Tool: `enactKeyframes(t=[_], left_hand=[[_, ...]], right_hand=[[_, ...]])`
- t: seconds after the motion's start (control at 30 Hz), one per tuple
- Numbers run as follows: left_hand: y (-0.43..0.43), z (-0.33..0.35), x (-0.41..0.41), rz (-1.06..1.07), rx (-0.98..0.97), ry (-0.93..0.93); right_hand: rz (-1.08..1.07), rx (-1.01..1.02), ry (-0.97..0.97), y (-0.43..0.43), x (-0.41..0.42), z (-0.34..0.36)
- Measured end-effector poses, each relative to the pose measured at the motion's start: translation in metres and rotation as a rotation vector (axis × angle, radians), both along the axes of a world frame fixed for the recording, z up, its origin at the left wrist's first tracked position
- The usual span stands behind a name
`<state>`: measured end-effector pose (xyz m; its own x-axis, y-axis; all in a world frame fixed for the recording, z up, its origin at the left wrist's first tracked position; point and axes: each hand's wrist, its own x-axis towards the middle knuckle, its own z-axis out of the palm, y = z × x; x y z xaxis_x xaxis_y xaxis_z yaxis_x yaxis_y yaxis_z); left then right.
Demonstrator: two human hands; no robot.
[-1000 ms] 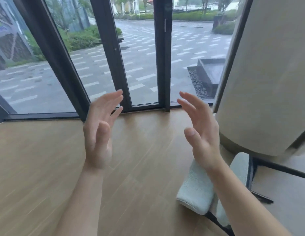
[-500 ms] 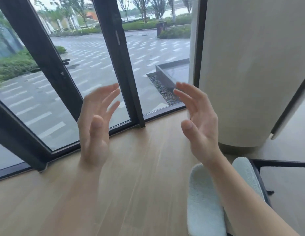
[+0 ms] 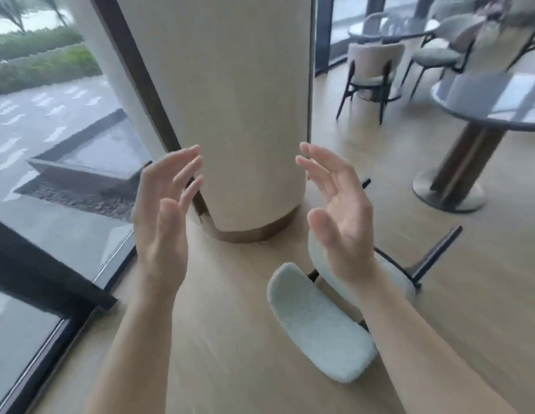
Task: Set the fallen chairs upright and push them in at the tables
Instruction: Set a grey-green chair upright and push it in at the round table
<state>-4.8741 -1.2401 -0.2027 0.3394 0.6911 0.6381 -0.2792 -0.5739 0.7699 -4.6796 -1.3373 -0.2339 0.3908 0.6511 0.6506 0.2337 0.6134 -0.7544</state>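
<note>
Glass panes (image 3: 51,144) are standing left of the pillar (image 3: 245,100). Before it, the left hand (image 3: 161,222) is hovering, fingers (image 3: 182,162) spread, released, touching nothing; the right hand (image 3: 341,216) likewise, above the fallen chair (image 3: 317,324) lying right of the pillar's base.

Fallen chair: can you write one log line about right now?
fallen chair: lying on floor beside pillar, untouched | left hand: open, empty | right hand: open, empty | round table: beyond chair

A column (image 3: 245,115) blocked twelve o'clock, the fallen chair (image 3: 317,324) lay at five, a table (image 3: 469,95) stood at two, with open floor (image 3: 484,282) between them.
</note>
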Motion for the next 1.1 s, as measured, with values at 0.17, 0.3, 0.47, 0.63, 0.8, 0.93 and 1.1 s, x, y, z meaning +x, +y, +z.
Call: enactKeyframes(t=[0.17, 0.3, 0.47, 0.63, 0.8, 0.93, 1.1], left_hand=[[0.045, -0.019, 0.045, -0.352, -0.041, 0.025], [0.068, -0.055, 0.09, -0.527, -0.079, 0.071], [0.108, -0.133, 0.129, -0.615, -0.192, 0.133], [0.147, -0.257, 0.167, -0.711, -0.293, 0.219], [0.17, -0.444, 0.197, -0.733, -0.397, 0.287], [0.18, -0.631, 0.198, -0.7, -0.524, 0.382], [0.166, -0.843, 0.177, -0.601, -0.781, 0.594]], right_hand=[[-0.325, -0.007, 0.057, -0.019, -0.001, -0.011], [-0.529, -0.086, 0.114, -0.027, 0.014, -0.051], [-0.642, -0.174, 0.154, 0.016, 0.045, -0.118], [-0.684, -0.266, 0.27, 0.069, 0.057, -0.238], [-0.793, -0.367, 0.368, 0.102, 0.065, -0.412], [-0.923, -0.419, 0.505, 0.111, 0.059, -0.598], [-0.948, -0.612, 0.791, 0.109, 0.014, -0.826]])
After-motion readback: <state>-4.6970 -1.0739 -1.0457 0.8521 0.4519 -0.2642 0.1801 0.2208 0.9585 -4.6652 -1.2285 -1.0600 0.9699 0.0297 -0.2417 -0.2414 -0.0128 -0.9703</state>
